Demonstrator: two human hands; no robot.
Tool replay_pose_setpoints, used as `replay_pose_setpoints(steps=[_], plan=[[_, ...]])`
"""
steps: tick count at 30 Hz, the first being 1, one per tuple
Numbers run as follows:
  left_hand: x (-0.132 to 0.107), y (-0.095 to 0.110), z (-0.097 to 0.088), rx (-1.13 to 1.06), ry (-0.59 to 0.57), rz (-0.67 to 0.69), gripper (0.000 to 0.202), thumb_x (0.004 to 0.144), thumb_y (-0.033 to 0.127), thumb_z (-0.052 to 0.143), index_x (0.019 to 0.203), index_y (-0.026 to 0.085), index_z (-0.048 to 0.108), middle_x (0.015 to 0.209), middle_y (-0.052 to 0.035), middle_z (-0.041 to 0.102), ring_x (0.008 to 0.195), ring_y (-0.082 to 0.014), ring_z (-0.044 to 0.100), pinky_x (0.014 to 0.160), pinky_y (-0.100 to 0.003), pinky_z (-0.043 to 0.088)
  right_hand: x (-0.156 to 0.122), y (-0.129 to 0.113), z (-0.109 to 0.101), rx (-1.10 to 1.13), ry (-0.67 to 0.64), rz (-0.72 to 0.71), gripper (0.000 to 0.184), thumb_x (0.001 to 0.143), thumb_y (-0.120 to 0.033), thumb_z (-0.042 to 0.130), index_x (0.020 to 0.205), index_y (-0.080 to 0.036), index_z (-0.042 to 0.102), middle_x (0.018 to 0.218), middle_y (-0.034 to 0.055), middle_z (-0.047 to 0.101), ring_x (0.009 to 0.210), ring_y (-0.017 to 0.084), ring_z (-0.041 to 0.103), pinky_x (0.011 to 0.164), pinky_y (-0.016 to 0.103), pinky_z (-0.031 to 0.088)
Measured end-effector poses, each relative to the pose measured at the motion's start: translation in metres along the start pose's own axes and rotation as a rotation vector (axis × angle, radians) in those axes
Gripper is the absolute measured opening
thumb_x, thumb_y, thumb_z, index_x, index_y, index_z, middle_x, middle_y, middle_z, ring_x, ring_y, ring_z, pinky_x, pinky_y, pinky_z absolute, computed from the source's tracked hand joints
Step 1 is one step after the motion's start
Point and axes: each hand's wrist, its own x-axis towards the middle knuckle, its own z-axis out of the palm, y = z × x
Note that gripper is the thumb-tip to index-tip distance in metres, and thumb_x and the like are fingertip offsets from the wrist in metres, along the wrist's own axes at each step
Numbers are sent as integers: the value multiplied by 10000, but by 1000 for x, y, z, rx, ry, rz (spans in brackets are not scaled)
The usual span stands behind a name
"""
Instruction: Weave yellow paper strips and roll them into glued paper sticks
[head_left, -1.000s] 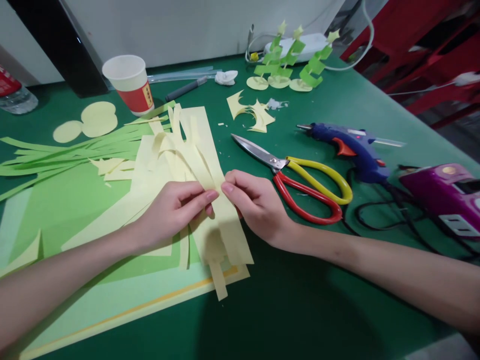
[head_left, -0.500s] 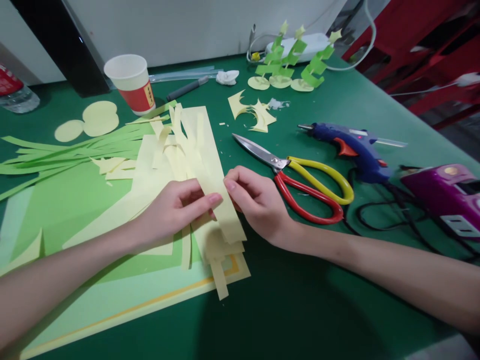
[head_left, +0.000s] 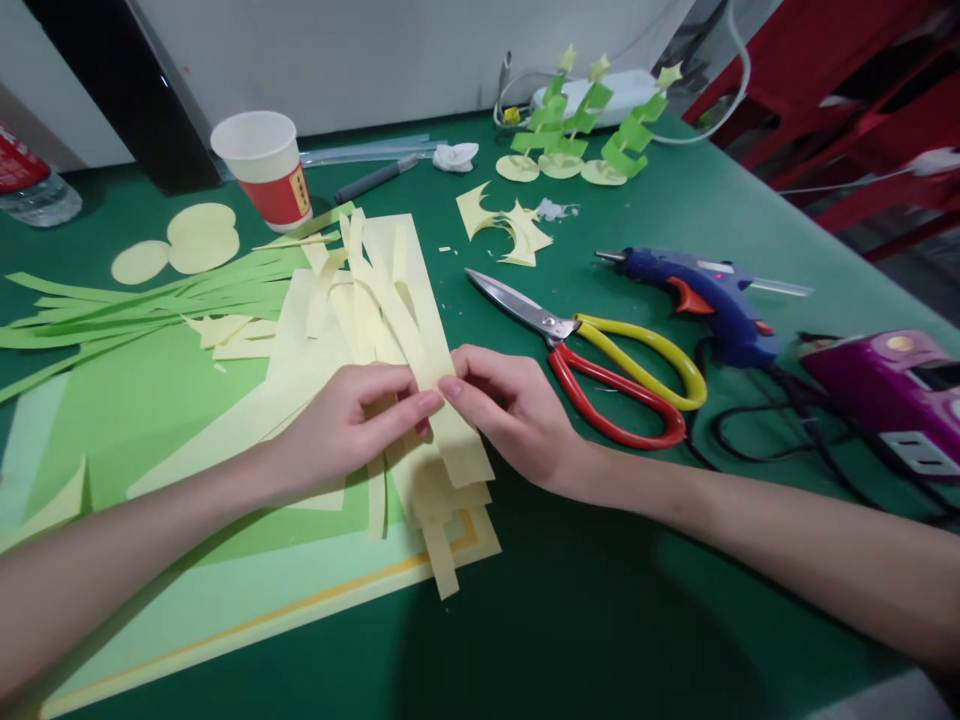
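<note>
A loose pile of pale yellow paper strips (head_left: 375, 300) lies on green and yellow paper sheets (head_left: 150, 420) on the green table. My left hand (head_left: 352, 420) and my right hand (head_left: 510, 410) meet over the near end of the pile. The fingertips of both hands pinch the same yellow strip (head_left: 450, 440) near its middle. Its near end rests on other strips that stick out toward me.
Red and yellow scissors (head_left: 600, 365) lie just right of my right hand. Beyond them are a blue glue gun (head_left: 697, 295) and a purple device (head_left: 892, 385) with black cables. A paper cup (head_left: 266, 165), yellow discs (head_left: 187, 240), green strips (head_left: 135, 305) and small paper plants (head_left: 585, 130) stand farther back.
My right hand drew back a little from the strip, then came in again to meet my left fingertips. The top strip slid slightly away from me.
</note>
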Motion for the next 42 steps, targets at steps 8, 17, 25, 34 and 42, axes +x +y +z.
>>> replay_pose_setpoints(steps=[8,17,25,34,42], plan=[[1,-3,0,-30,48,9,245,841,191,534,611,162,613,586,36,613,536,-71,532,529,-172,398,-2,2,-1,117,79,-1,279,847,-240,426,585,-187,344,538,-51,320,496,71,301,470,231,246],[-1,-1,1,-117,166,-59,245,869,251,486,647,167,548,608,55,564,556,-60,490,532,-158,392,0,2,0,69,3,39,247,836,-283,426,613,-187,383,552,-42,349,515,79,321,472,231,254],[1,-2,-1,23,4,9,245,838,219,533,614,157,614,532,43,560,489,-70,470,490,-190,360,-1,3,3,-69,57,-110,307,840,-225,393,558,-193,275,515,-48,303,477,68,280,454,228,243],[0,-1,0,-119,99,-49,214,845,227,531,658,177,622,637,45,626,602,-68,557,565,-160,412,-2,5,4,35,97,26,290,874,-289,394,615,-206,291,528,-55,293,475,77,278,442,232,244],[1,1,0,-58,-44,-77,205,823,233,542,637,152,576,620,30,601,588,-85,540,540,-180,412,-1,2,1,18,88,26,287,871,-308,405,615,-205,327,531,-40,322,488,86,304,453,244,252]])
